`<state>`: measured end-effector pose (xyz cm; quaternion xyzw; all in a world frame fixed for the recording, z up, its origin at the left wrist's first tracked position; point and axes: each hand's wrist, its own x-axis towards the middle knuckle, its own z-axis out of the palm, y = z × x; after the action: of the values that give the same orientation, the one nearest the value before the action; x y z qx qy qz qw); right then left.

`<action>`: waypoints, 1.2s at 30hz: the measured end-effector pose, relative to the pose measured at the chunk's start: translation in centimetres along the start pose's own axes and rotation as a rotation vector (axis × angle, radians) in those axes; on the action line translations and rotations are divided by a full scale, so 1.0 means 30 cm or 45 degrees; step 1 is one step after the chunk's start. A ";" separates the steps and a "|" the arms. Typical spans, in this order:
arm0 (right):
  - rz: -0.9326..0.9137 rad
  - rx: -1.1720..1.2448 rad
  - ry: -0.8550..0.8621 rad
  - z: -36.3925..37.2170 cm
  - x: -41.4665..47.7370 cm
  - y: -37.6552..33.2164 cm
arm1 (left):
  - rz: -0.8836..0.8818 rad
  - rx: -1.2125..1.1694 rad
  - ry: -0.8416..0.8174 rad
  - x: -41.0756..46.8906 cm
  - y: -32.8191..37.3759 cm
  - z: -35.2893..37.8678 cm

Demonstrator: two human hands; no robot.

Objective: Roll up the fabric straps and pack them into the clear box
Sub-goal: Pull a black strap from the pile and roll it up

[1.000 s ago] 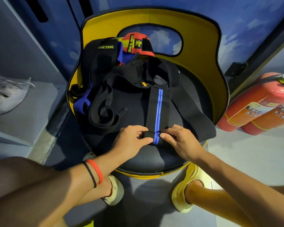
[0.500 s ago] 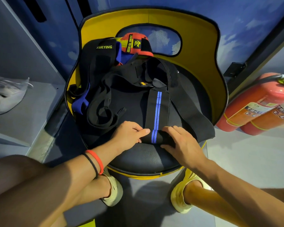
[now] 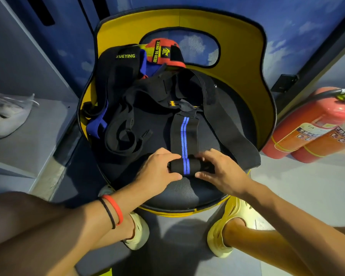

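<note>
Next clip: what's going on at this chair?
A person is partway through rolling a black strap with blue stripes on the yellow chair. The left hand and right hand each grip one end of the roll near the seat's front; the unrolled length stretches toward the backrest. Other straps, including a red strap, lie heaped behind. No clear box is in view.

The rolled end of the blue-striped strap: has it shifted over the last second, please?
No, barely: the roll stays equally near the front edge of the chair seat, and has only grown thicker.
</note>
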<state>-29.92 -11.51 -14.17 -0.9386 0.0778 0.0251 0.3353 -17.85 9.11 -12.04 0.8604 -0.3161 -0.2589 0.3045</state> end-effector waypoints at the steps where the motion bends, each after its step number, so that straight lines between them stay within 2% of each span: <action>1: -0.008 0.056 0.021 -0.003 -0.007 0.000 | 0.010 0.004 -0.007 0.003 -0.005 -0.003; 6: 0.049 0.128 -0.045 -0.029 -0.004 0.005 | -0.026 0.006 -0.044 0.005 -0.012 -0.006; 10: 0.139 0.168 -0.176 -0.039 -0.001 -0.024 | -0.142 -0.202 0.044 0.017 -0.026 -0.015; 12: 0.201 0.208 -0.148 -0.025 -0.004 -0.039 | -0.206 -0.269 0.037 0.029 -0.034 -0.022; 14: 0.218 0.137 -0.005 -0.001 -0.006 -0.043 | -0.234 -0.288 0.013 0.034 -0.025 -0.026; 18: 0.035 0.013 0.263 0.015 -0.003 -0.051 | -0.256 -0.258 0.000 0.039 -0.001 -0.025; 20: -0.103 -0.081 0.233 0.009 -0.007 -0.056 | -0.282 -0.238 -0.017 0.039 0.009 -0.025; 22: -0.140 -0.190 0.124 0.022 -0.015 -0.049 | -0.286 -0.209 -0.030 0.040 0.012 -0.027; 28: -0.057 -0.094 0.027 0.012 -0.008 -0.030 | -0.172 -0.144 0.002 0.029 -0.009 -0.025; 32: 0.126 0.044 -0.044 -0.018 0.010 -0.016 | 0.095 -0.164 0.101 0.019 -0.015 -0.015; 34: 0.172 0.084 -0.066 -0.020 0.013 -0.002 | 0.157 -0.181 0.041 0.022 -0.026 -0.013; 36: 0.173 0.106 -0.072 -0.015 0.009 -0.004 | 0.111 -0.235 -0.050 0.027 -0.044 -0.011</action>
<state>-29.65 -11.74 -13.79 -0.9153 0.1327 0.0711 0.3735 -16.58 9.47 -12.93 0.8089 -0.3338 -0.2904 0.3871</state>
